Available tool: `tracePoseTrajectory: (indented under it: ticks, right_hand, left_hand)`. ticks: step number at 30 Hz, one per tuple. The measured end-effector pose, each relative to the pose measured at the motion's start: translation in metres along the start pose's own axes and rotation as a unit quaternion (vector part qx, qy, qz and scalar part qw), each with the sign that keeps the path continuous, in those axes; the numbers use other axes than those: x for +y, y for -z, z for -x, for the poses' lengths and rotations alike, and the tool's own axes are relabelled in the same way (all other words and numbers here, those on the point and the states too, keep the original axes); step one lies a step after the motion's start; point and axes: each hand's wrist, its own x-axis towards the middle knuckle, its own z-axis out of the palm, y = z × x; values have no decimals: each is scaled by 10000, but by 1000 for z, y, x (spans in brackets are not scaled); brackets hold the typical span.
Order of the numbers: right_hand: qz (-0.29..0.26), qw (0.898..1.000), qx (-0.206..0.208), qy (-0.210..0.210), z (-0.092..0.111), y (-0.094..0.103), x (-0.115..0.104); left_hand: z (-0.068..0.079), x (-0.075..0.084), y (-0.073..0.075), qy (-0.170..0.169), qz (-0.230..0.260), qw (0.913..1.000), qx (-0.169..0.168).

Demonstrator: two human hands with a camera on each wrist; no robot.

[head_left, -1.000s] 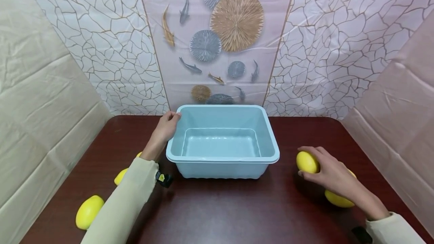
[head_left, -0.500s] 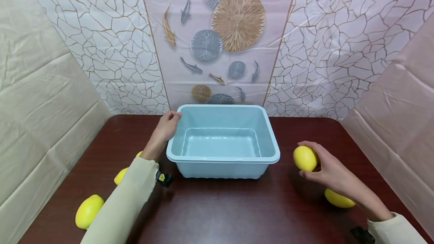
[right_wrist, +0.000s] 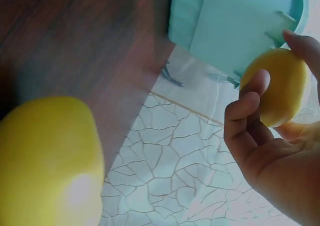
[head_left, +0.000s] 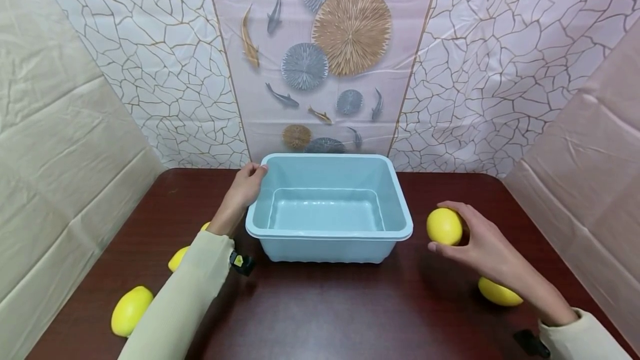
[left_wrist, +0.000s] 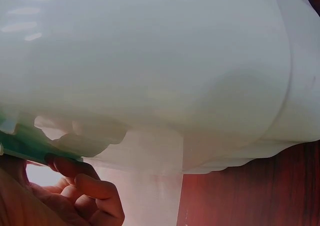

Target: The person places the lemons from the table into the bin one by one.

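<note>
My left hand [head_left: 246, 182] grips the left rim of a light blue plastic basin [head_left: 330, 249]; in the left wrist view its curled fingers [left_wrist: 100, 191] show at the rim beneath the basin's wall [left_wrist: 150, 60]. To the basin's right, my right hand [head_left: 482, 243] holds a yellow lemon [head_left: 444, 226] between thumb and fingers, raised off the table. The right wrist view shows the fingers wrapped round this lemon [right_wrist: 282, 85]. Another lemon [head_left: 500, 292] lies on the table below the right wrist.
On the left, a lemon [head_left: 131, 311] lies beside the left sleeve, with a second lemon [head_left: 178, 259] and a third lemon [head_left: 205, 226] partly hidden by the arm. The dark red table [head_left: 320, 310] ends at a patterned back wall [head_left: 320, 93].
My right hand has lifted the lemon and carried it slightly up and left, towards the basin. The left hand keeps its hold on the rim.
</note>
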Motion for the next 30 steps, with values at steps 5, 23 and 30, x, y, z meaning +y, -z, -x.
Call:
tracePoseTrajectory:
  ticks: [5,23,30]
  right_hand:
    - [36,9998,190,39,-5,2,-11]
    - [-486,9984,129,259,-31,10,-48]
    - [-563,9970,-34,524,-42,4,-52]
  left_hand:
    - [2,0,2,37,-16,10000,33]
    - [2,-1,3,8,-27,10000,18]
    - [2,-1,-1,-88,51,9999,-16]
